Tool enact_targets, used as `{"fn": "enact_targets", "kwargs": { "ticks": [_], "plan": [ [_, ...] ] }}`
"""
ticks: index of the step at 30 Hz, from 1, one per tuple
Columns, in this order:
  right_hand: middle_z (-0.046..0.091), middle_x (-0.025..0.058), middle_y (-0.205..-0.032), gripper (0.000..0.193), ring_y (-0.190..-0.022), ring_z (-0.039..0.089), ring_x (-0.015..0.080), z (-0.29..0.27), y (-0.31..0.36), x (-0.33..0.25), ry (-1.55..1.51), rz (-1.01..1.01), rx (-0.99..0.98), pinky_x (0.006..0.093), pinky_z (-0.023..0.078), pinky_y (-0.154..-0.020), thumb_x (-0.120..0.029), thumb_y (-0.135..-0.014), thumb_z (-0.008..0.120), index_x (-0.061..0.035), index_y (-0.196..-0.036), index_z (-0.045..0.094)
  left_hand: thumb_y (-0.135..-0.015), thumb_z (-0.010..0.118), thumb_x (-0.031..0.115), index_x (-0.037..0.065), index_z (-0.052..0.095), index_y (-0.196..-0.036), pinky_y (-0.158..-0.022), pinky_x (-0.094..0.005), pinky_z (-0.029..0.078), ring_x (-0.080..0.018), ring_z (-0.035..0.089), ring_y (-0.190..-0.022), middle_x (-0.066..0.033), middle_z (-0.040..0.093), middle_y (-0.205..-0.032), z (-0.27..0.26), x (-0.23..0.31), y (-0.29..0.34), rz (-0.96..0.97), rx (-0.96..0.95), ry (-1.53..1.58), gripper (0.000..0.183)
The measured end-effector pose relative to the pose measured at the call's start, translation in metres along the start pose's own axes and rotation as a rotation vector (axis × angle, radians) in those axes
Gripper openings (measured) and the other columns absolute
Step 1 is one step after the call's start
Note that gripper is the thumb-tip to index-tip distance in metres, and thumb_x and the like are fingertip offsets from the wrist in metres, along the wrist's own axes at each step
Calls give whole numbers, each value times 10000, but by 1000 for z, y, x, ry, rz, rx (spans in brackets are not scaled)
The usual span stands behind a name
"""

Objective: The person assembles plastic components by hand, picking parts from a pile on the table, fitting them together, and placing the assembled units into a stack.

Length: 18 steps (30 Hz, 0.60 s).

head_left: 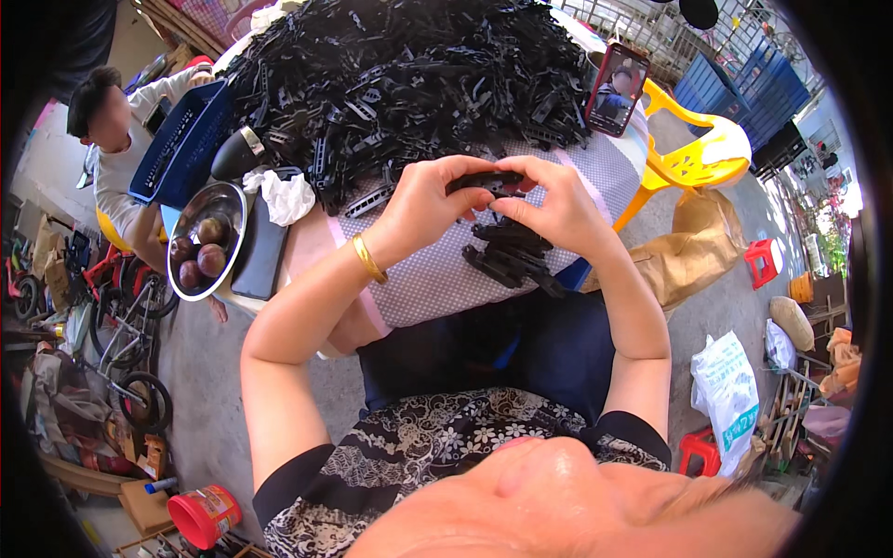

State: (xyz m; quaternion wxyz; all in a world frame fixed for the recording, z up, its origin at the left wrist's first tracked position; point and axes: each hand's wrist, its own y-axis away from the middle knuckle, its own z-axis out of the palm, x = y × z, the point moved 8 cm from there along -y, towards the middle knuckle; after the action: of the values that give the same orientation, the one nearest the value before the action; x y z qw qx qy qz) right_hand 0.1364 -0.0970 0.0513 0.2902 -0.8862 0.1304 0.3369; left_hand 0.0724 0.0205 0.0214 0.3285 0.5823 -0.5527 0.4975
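Between my two hands, over the near part of the table, is a long black plastic part [486,182]. My left hand [430,206], with a gold bangle at the wrist, pinches its left end. The thumb and fingers of my right hand [551,203] close on its right end. Just below my hands, a small heap of similar black parts [510,255] lies on the dotted tablecloth [419,288]. Beyond them a large pile of black plastic parts [400,84] covers most of the table. What exact kind of part these are, I cannot tell.
Left on the table are a metal bowl of round dark fruit [177,290], crumpled tissue [286,197], a dark flat device [260,257] and a blue basket [177,149]. A person [112,139] is beyond the basket. At right are a propped phone [616,89] and a yellow chair [698,158].
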Motion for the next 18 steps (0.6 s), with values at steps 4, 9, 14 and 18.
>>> {"fn": "enact_targets", "kwargs": {
  "ticks": [4, 9, 14, 18],
  "plan": [
    [653, 141, -890, 368, -795, 647, 205, 0, 2, -2, -29, 17, -41, 303, 503, -710, -138, -730, 738, 23, -1033, 606, -800, 631, -27, -29, 609, -1105, -611, -219, 505, -75, 600, -654, -68, 666, -790, 3, 13, 3, 114, 12, -59, 305],
    [660, 124, -861, 330, -756, 646, 196, -4, 4, -5, -18, -3, -6, 295, 503, -688, -119, -727, 737, 14, -1007, 624, -792, 637, -35, -22, 622, -1082, -620, -228, 510, -76, 599, -660, -72, 668, -787, 2, 24, 8, 199, 48, -109, 291],
    [683, 106, -821, 246, -739, 644, 170, -7, 6, -6, -81, -20, 75, 272, 495, -676, -118, -718, 747, -3, -925, 679, -788, 644, -42, -16, 624, -1084, -633, -234, 516, -81, 610, -693, -74, 672, -805, 3, 28, 10, 294, 63, -210, 298],
    [689, 102, -821, 227, -736, 643, 148, -7, 6, -2, -74, -15, 85, 262, 492, -675, -124, -721, 750, -9, -908, 690, -791, 648, -36, -14, 631, -1072, -658, -230, 518, -82, 618, -729, -65, 678, -832, 3, 18, 6, 229, 56, -135, 283]
  ]
}}
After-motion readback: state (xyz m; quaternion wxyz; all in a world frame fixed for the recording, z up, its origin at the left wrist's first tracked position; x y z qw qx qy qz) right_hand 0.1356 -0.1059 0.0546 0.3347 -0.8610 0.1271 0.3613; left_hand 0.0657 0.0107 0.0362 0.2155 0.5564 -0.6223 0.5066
